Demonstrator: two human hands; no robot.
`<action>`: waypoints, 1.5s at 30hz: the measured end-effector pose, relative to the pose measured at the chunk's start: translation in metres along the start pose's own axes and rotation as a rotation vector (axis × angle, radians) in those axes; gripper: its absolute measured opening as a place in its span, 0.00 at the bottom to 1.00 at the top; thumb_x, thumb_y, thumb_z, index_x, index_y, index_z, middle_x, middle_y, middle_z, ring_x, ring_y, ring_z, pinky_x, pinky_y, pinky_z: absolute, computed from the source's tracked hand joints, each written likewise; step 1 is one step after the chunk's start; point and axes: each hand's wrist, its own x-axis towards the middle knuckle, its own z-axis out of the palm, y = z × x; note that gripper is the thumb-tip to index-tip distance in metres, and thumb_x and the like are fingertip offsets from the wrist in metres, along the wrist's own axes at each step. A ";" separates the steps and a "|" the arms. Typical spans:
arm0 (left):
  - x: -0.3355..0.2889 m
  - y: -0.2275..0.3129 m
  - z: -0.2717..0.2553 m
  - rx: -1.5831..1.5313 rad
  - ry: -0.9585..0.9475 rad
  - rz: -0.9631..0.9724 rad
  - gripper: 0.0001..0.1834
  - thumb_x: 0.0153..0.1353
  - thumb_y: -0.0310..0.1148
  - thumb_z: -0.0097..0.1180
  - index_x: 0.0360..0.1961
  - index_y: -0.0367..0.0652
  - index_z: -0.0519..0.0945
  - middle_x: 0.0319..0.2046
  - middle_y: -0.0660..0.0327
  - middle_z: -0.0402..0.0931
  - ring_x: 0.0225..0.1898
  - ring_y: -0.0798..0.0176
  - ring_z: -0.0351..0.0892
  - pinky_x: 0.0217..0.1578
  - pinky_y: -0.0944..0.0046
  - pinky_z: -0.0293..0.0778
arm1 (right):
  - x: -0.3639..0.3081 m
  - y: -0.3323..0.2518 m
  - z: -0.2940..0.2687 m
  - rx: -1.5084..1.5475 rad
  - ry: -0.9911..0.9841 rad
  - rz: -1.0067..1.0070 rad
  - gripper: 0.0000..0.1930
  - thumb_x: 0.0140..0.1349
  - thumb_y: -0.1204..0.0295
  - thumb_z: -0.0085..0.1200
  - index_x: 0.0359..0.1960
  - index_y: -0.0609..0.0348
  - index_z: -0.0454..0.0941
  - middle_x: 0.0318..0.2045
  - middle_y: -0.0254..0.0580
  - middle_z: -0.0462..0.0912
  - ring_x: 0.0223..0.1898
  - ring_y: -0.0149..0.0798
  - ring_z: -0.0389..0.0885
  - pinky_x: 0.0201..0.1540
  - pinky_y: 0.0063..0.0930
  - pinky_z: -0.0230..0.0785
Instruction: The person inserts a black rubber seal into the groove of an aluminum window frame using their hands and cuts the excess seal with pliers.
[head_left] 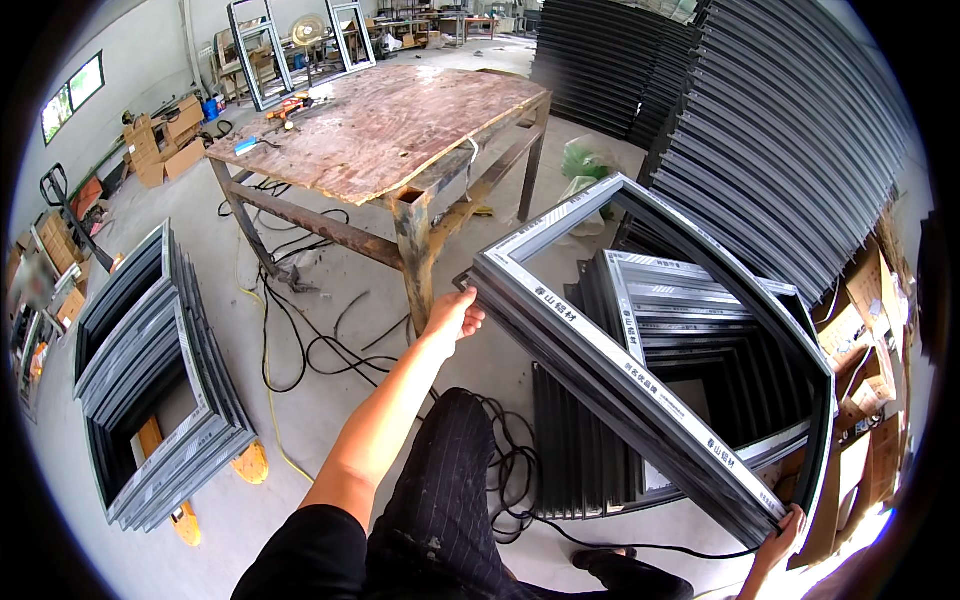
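Note:
A rectangular grey metal window frame (620, 368), with printed protective film on its face, is held tilted in front of me. Its thick near side looks like more than one frame laid together, though I cannot tell for sure. My left hand (455, 320) has its fingers closed at the frame's left corner. At the lower right corner my right hand (782, 540) grips it, most of that hand cut off or hidden. Under the held frame stands a stack of similar dark frames (590, 440), partly covered by it.
A worn wooden-topped table (400, 130) on rusty steel legs stands ahead. More frames (185, 330) are stacked at left on yellow supports. Tall piles of dark frames (770, 130) rise at right, beside cardboard (860, 310). Black cables (330, 345) snake over the floor.

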 end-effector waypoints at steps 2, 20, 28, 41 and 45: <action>-0.012 0.004 0.012 -0.029 -0.066 -0.080 0.20 0.63 0.51 0.58 0.33 0.44 0.75 0.24 0.65 0.78 0.25 0.70 0.78 0.27 0.68 0.75 | -0.002 0.001 0.000 -0.020 0.034 -0.024 0.29 0.40 0.90 0.44 0.50 0.67 0.72 0.44 0.53 0.75 0.51 0.56 0.72 0.59 0.42 0.60; -0.057 -0.025 0.057 0.012 -0.205 -0.098 0.22 0.62 0.54 0.59 0.32 0.43 0.78 0.25 0.63 0.80 0.26 0.68 0.80 0.29 0.69 0.77 | -0.004 -0.014 0.001 0.054 0.062 0.009 0.23 0.44 0.87 0.42 0.46 0.65 0.72 0.40 0.53 0.74 0.47 0.55 0.73 0.55 0.42 0.63; -0.081 -0.034 0.079 0.002 -0.196 -0.051 0.24 0.62 0.55 0.57 0.27 0.43 0.78 0.23 0.62 0.80 0.24 0.69 0.80 0.26 0.71 0.76 | -0.002 -0.026 -0.004 0.014 0.028 0.073 0.23 0.46 0.87 0.40 0.47 0.67 0.72 0.43 0.55 0.74 0.50 0.55 0.72 0.58 0.40 0.60; -0.127 -0.078 0.138 -0.012 -0.391 -0.151 0.25 0.66 0.53 0.52 0.29 0.39 0.80 0.20 0.63 0.78 0.20 0.70 0.78 0.21 0.73 0.73 | -0.001 -0.022 0.000 -0.016 0.056 0.061 0.13 0.62 0.80 0.39 0.45 0.67 0.73 0.42 0.54 0.75 0.47 0.53 0.73 0.55 0.42 0.63; -0.119 -0.079 0.134 -0.020 -0.387 -0.140 0.23 0.67 0.49 0.53 0.28 0.38 0.81 0.19 0.62 0.79 0.18 0.70 0.78 0.20 0.74 0.73 | -0.004 -0.007 0.001 -0.018 0.032 0.027 0.12 0.66 0.76 0.38 0.45 0.67 0.73 0.42 0.54 0.75 0.47 0.53 0.74 0.54 0.42 0.63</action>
